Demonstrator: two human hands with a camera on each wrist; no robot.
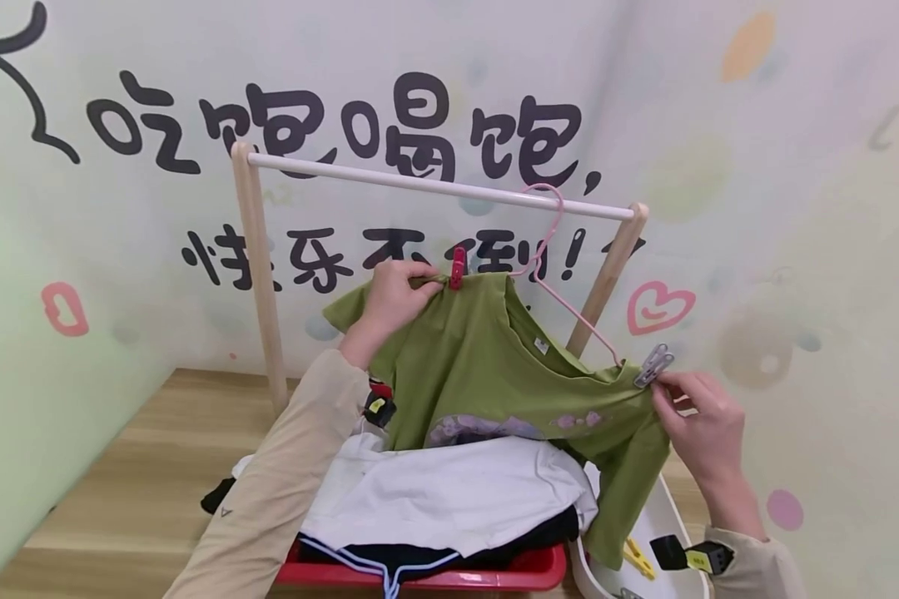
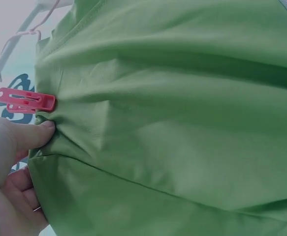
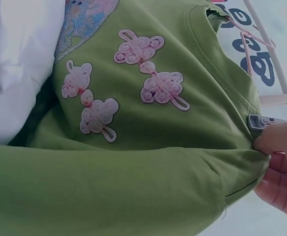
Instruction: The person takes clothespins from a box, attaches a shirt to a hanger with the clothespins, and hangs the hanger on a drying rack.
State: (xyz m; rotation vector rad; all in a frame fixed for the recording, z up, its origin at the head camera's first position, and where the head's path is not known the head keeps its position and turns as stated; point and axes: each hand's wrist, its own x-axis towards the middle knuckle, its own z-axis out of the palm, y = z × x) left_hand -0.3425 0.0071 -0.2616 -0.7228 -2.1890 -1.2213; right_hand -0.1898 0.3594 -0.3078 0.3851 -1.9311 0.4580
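A green long-sleeved shirt (image 1: 479, 358) hangs on a pink hanger (image 1: 569, 308), whose hook loops over the rack's white rail (image 1: 434, 185). Beside a red clip (image 1: 458, 268) on one shoulder, my left hand (image 1: 395, 298) pinches the fabric between thumb and fingers. On the other shoulder sits a grey clip (image 1: 653, 366); just outside it my right hand (image 1: 702, 420) pinches the shirt. The right wrist view shows pink knot-shaped appliqués (image 3: 150, 66) on the shirt's front. In the left wrist view the thumb presses the cloth right below the red clip.
A white garment (image 1: 457, 491) lies over dark cloth in a red tray (image 1: 524, 574), with a blue hanger (image 1: 389, 570) at the front. To its right, a white bin (image 1: 667, 532) holds a yellow clip (image 1: 639, 557). The rack's wooden posts (image 1: 258, 274) stand before a printed wall.
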